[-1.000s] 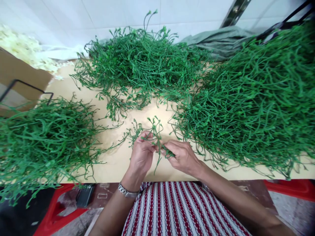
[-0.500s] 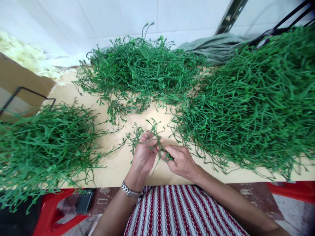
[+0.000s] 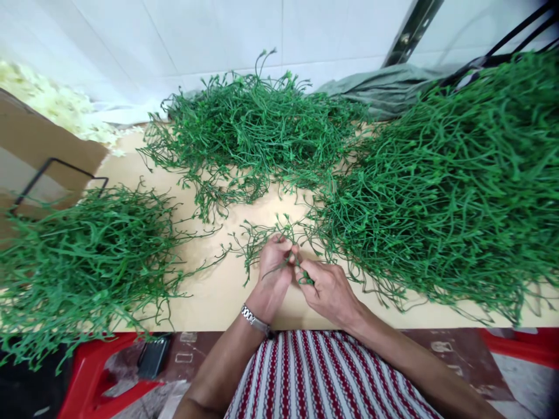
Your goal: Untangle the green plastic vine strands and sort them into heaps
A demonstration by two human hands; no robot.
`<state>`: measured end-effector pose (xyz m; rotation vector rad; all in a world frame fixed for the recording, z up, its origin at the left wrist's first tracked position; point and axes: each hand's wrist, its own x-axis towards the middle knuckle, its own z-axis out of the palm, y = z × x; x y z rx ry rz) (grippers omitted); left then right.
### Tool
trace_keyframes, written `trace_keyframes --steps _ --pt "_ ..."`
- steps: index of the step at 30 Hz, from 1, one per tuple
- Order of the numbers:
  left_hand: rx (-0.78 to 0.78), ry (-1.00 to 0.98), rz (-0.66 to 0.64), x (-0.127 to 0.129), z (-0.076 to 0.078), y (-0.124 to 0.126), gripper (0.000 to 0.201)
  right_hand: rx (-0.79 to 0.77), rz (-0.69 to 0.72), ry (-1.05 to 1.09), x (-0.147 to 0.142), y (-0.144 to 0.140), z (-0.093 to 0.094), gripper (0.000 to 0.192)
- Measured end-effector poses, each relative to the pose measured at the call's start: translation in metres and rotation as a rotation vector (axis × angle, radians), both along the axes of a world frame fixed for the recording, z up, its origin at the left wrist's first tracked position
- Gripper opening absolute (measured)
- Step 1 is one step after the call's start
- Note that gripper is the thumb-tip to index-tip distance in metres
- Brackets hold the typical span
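Striped garment: nearest my camera, below the table edge.
Left hand: metal watch at the wrist; I see thumb and fingertips pinched on a green sprig.
Right hand: fingers curled together on small green pieces, close beside the left fingertips.
Sprig position: at the two hands, over the tan table.
Loose stems: just beyond the left hand.
Side heaps: left heap and larger right heap, both green stems.
Back heap: more green stems, before the white wall.
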<state>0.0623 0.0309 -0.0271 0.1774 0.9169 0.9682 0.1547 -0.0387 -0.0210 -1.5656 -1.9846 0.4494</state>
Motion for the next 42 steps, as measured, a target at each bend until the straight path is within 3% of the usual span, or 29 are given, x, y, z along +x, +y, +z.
trace_keyframes --steps 13,22,30,36,42 --pt "0.040 -0.030 0.012 -0.003 0.009 -0.006 0.028 0.108 0.047 -0.048 0.000 -0.003 0.004 0.015" --pt "0.054 -0.027 -0.011 -0.002 0.007 -0.008 0.026 0.152 0.046 -0.088 -0.001 -0.008 0.006 0.017" --pt "0.162 0.069 0.044 -0.004 0.003 0.000 0.025 -0.048 -0.020 -0.186 0.023 0.005 0.007 0.018" --pt "0.231 0.126 -0.044 -0.011 0.003 -0.002 0.020 -0.090 0.017 -0.018 0.028 0.009 0.008 0.033" --pt "0.301 0.149 -0.065 -0.022 0.009 -0.004 0.018 0.070 0.095 0.172 0.027 0.004 0.014 0.016"
